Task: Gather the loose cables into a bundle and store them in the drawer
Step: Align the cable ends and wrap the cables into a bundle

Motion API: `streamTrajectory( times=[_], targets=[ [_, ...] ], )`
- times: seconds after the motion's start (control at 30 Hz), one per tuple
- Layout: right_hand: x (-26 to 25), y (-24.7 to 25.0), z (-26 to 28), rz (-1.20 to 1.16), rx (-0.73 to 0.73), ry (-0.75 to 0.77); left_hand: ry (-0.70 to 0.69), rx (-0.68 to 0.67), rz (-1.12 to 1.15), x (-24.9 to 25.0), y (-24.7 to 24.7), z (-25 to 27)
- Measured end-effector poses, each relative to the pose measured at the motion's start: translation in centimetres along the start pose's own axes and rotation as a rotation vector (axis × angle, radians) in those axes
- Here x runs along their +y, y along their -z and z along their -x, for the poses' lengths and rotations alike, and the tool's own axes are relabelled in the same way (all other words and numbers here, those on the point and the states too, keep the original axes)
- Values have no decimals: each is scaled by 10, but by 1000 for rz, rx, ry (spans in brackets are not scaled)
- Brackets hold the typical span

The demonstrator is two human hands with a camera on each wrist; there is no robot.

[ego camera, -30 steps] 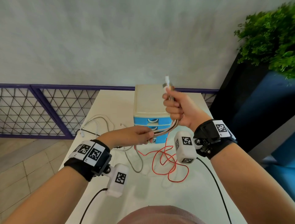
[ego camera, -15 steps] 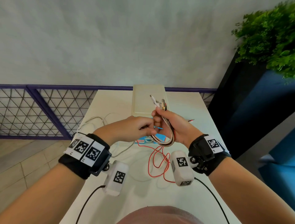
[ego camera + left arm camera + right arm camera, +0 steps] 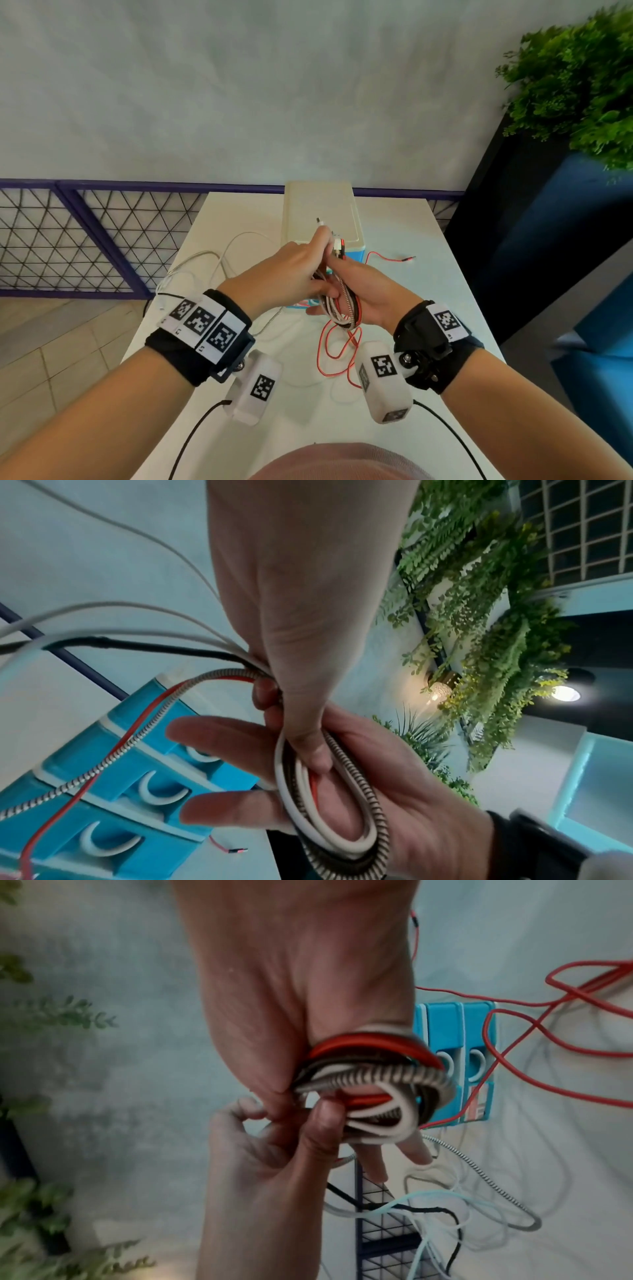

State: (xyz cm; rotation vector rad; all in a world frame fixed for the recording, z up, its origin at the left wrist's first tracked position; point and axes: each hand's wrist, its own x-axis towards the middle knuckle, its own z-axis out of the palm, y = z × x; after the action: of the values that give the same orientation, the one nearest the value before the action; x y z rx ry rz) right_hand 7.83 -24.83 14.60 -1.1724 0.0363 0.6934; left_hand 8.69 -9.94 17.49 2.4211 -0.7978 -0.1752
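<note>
A coiled cable bundle (image 3: 342, 308) of white, red, black and braided strands lies across my right palm. My right hand (image 3: 373, 294) holds it palm-up above the table, lower fingers straight, plug ends sticking up at its top. My left hand (image 3: 317, 263) grips the same strands from the left, its thumb pressed into the coil (image 3: 342, 818). In the right wrist view the loop (image 3: 377, 1077) hangs from my right hand (image 3: 291, 961) with my left hand (image 3: 257, 1164) beneath. The drawer unit (image 3: 318, 205), cream top and blue fronts (image 3: 120, 750), stands behind, drawers closed.
Red wire (image 3: 329, 349) loops on the white table (image 3: 411, 394) under my hands, its end lying right of the drawers. White cables (image 3: 222, 253) trail to the left edge. A purple mesh railing (image 3: 85, 240) runs on the left, a dark planter with a plant (image 3: 575, 78) on the right.
My right hand has come down from in front of the drawer top and opened its palm. My left hand rose to meet it, and the strands now form a coil there.
</note>
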Motion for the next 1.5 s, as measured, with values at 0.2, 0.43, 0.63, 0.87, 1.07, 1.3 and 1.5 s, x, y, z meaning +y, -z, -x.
streamTrajectory(
  times=[0.2,0.43,0.63,0.87,1.07,1.3,1.5],
  targets=[
    [0,-1,6,279,-47,-121,57,30,-228,1,-14,6],
    [-8,12,9,485,-104,-127,144,-117,307,-18,-12,9],
    [-12,18,5,585,-7,-37,441,-149,331,-32,-7,8],
    [-14,15,15,707,-90,48,496,-649,817,-46,11,17],
    [-8,19,16,650,-144,-91,367,-580,750,-46,9,13],
    [5,19,13,415,-158,-176,403,-463,753,-47,1,12],
    [5,28,-1,643,3,13,574,-535,1185,-51,-6,21]
  ],
)
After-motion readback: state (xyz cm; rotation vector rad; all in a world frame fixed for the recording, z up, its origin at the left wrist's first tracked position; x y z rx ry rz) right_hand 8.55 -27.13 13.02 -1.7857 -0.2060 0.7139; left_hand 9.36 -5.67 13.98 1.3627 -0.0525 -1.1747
